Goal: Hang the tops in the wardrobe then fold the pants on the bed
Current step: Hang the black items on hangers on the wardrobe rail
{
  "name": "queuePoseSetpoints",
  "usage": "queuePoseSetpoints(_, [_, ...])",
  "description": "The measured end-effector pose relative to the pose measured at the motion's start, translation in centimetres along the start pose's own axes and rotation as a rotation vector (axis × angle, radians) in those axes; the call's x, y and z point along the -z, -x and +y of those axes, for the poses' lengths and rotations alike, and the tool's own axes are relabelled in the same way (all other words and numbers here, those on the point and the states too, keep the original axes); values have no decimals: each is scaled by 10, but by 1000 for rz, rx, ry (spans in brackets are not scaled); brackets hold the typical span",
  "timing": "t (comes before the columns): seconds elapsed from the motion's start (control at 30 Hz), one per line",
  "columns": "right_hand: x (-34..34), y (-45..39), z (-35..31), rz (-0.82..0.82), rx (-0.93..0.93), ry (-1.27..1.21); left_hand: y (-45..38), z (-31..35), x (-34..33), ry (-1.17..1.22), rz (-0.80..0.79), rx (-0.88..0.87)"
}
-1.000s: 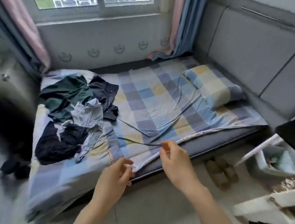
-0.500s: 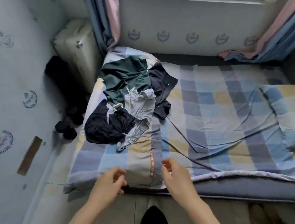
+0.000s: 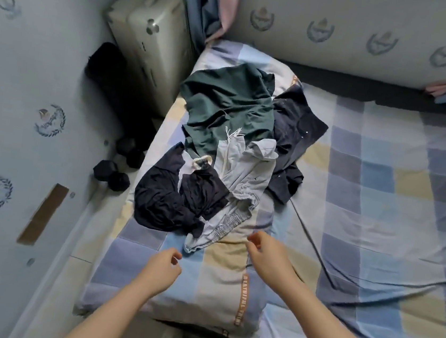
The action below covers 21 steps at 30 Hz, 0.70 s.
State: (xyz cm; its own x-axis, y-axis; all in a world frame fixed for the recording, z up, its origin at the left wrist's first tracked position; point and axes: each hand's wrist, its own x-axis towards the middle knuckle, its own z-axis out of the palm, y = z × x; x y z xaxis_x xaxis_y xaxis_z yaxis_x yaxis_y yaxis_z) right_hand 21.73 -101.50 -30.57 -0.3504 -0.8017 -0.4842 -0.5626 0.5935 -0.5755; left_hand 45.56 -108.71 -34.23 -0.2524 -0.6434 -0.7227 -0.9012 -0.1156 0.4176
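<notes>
Two empty hands [image 3: 160, 268] [image 3: 268, 253] near clothes [image 3: 223, 152].

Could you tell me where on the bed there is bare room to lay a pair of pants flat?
The checked sheet is bare right of the dark navy garment. The left end is crowded: green top, grey drawstring pants and black garment overlap in a heap.

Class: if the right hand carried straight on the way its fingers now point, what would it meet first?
Probably the crumpled light grey garment with the ribbed waistband, just ahead of the right hand; depth is unclear from one view.
</notes>
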Motion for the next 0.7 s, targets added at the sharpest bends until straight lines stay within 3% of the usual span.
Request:
queuePoseSetpoints(0.17, [-64,-112,6,-80,-30,37,-118,-25,6,-12,-6,91])
queuePoseSetpoints(0.4, [-190,-226,21,-173,-159,65,-240,-85,-6,376,144,340])
queuePoseSetpoints(0.57, [-263,-255,28,-247,-232,34,-292,-130,-11,724,297,528])
queuePoseSetpoints(0.7, [-275,-238,16,-286,-120,77,-310,-147,-11,648,303,567])
